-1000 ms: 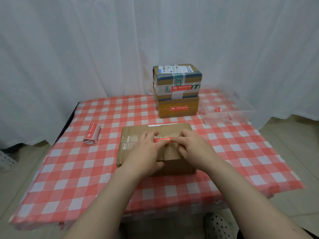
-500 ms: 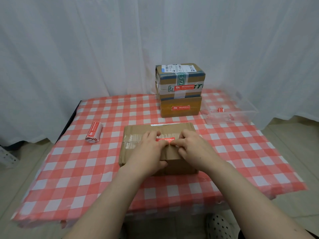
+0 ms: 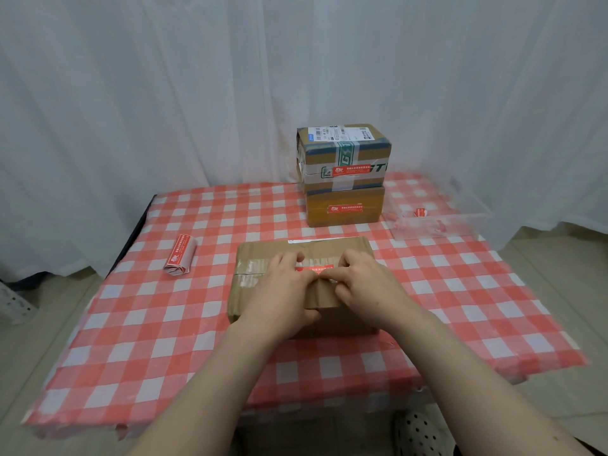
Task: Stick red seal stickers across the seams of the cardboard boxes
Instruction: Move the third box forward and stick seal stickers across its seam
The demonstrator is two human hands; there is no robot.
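Left hand (image 3: 283,291) flat, right hand (image 3: 365,284) pinching red seal sticker (image 3: 314,269) onto brown box (image 3: 263,258); best smoothed outward between thumbs.

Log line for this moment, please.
step: pressing red sticker onto near box | left hand, right hand: on sticker | stacked boxes: sealed

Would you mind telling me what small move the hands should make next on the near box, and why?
Probably smooth the red sticker flat outward along the near box. Both the left hand and right hand already press on it at the taped seam, and the two stacked boxes behind already carry theirs.
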